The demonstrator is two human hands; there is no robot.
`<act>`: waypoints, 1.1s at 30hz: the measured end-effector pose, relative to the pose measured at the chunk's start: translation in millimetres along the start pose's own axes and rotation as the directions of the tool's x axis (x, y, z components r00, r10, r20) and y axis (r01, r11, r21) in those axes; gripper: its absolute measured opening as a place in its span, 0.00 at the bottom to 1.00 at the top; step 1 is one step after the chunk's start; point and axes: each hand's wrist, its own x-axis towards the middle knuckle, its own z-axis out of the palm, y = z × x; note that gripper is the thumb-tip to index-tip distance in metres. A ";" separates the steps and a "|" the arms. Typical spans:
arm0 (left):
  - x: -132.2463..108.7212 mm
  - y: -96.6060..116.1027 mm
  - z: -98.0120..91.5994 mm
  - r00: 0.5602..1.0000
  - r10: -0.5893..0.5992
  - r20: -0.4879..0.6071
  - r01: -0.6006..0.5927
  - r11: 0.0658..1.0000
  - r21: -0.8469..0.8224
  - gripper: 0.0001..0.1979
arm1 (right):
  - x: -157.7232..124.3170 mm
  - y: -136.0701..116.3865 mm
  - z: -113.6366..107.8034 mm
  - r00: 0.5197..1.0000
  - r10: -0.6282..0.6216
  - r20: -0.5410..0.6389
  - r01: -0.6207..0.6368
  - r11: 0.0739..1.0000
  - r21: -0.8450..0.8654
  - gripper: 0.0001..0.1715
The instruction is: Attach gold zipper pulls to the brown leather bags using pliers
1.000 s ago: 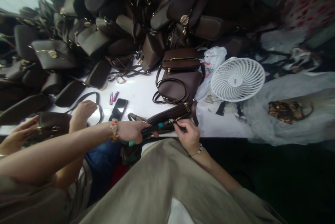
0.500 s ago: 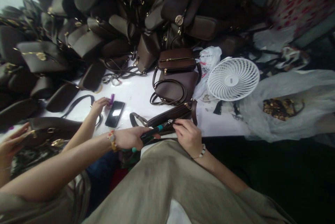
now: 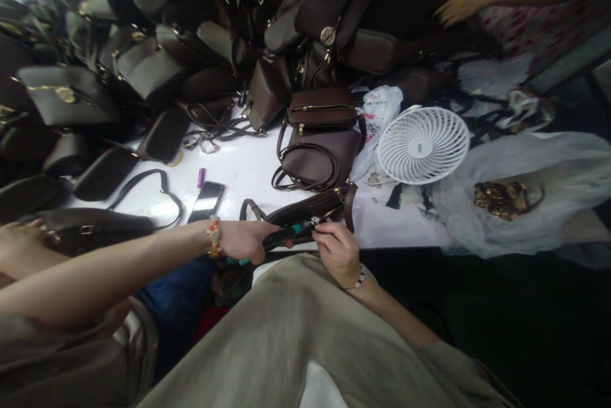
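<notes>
My left hand [image 3: 245, 240] is closed round pliers [image 3: 284, 234] with black and teal handles, their metal jaws pointing right. At the jaws' tip, the fingers of my right hand [image 3: 338, 249] are pinched together; whatever small thing they hold is too small to make out. Both hands work over a dark brown handbag [image 3: 305, 207] lying at the table's front edge, its gold zip partly showing. Just behind it lies another brown handbag [image 3: 322, 109] with a front zip and a coiled strap.
Many dark bags [image 3: 157, 64] are heaped at the back. A white fan [image 3: 420, 147] and a plastic bag with gold metal parts [image 3: 506, 199] are right. Left are a phone [image 3: 207, 199], a purple tube [image 3: 201, 177] and a co-worker's hand [image 3: 21, 246]. Another person's hand [image 3: 461, 7] reaches in.
The co-worker's hand at left has let go of the purple tube, which now stands on the table, and has drawn back. Another person's hand has come in at upper right. My hands keep their hold.
</notes>
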 end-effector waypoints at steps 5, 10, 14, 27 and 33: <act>9.2 -11.1 21.0 0.986 0.094 -0.140 -0.108 0.990 -0.095 0.22 | 7.4 -5.4 -5.3 0.996 -0.016 -0.083 0.021 0.998 0.065 0.11; 10.4 -34.1 61.4 0.958 0.263 -0.112 -0.270 0.703 -0.658 0.19 | 23.3 -21.6 -18.3 0.992 -0.039 -0.122 0.058 0.986 0.159 0.13; 20.2 -50.1 88.8 0.933 0.332 -0.139 -0.282 0.435 -0.855 0.24 | 36.7 -29.1 -20.3 0.994 -0.104 -0.040 0.109 0.978 0.179 0.12; 6.2 -80.7 88.5 0.891 0.414 -0.184 -0.376 0.450 -0.810 0.17 | 107.9 -30.2 -51.7 0.954 -0.113 0.279 0.075 0.987 0.143 0.24; -21.0 -105.9 79.2 0.932 0.349 -0.094 -0.336 0.740 -0.583 0.36 | 222.9 2.9 -38.3 0.230 -0.012 0.973 -0.169 0.984 0.052 0.26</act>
